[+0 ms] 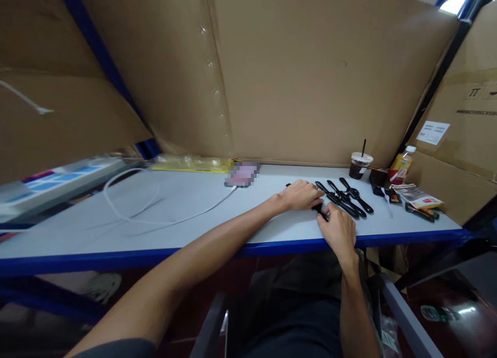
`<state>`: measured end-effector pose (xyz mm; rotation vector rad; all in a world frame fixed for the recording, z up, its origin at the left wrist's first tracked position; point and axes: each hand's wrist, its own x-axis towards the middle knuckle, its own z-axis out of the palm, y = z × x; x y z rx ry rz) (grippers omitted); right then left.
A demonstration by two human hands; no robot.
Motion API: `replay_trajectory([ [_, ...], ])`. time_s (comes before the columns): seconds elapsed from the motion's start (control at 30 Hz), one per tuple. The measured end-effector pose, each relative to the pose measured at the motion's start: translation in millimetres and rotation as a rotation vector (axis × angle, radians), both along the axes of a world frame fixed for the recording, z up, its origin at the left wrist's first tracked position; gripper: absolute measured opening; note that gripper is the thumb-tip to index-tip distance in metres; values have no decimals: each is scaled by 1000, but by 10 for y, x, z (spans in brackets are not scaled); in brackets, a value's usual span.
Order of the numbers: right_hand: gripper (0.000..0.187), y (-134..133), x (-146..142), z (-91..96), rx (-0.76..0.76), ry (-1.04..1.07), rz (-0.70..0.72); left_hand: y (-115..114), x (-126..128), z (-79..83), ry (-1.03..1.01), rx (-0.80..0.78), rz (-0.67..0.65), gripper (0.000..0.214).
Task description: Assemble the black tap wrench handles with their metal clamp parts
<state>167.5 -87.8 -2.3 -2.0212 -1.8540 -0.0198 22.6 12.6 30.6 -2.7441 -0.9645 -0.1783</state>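
Note:
Both my hands meet over a black propeller-shaped piece (320,210), mostly covered by the fingers. My left hand (303,194) lies across it with the fingers curled down, and a black tip shows past its far side. My right hand (338,225) grips the near end, thumb and fingers closed around it. Just right of the hands, several similar black propeller-shaped pieces (352,193) lie side by side on the white table (217,221), each with a round middle and two long arms.
Behind the pieces stand a lidded cup with a straw (361,165) and a bottle (403,164). A black tray (379,182) and packets (419,196) lie at right. A phone (242,174) with a white cable (182,221) lies left. Cardboard (295,78) walls the back.

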Motion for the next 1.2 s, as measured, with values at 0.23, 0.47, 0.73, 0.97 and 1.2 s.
replay_trajectory([
  [0.23,13,12,5,8,-19,-1,1,3,-6,-20,-37,-35,-25,25],
  [0.47,13,11,3,5,-12,-4,-5,-28,16,-30,-104,-79,-54,19],
  [0.73,12,16,0,21,-35,-8,-5,26,71,-70,-225,-153,74,21],
  [0.97,14,7,1,10,-20,-11,-7,77,84,-113,-256,-152,49,21],
  [1.2,12,1,7,13,-3,-12,-4,63,-11,-74,-148,-99,-25,26],
])
